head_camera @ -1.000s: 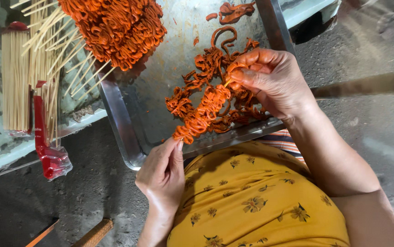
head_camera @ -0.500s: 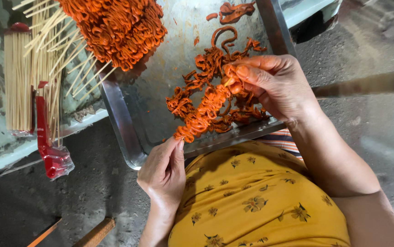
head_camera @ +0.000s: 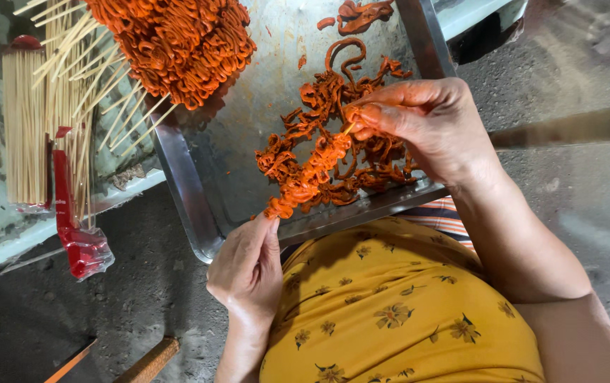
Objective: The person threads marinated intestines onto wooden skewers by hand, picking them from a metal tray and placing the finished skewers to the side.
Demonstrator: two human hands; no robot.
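While left hand (head_camera: pixel 247 266) pinches the loaded orange meat skewer's (head_camera: pixel 310 174) lower end, right hand (head_camera: pixel 429 124) grips its tip over the steel tray's (head_camera: pixel 188 188) near edge.

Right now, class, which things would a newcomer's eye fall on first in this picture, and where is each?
First, the skewer loaded with orange strips at centre, held at its lower end by the left hand and at its upper end by the right hand, over a metal tray. Next, the heap of finished skewers at top left.

right hand (head_camera: pixel 425 124) fingers slid along skewer (head_camera: pixel 308 174) tip; marinated strips pushed down
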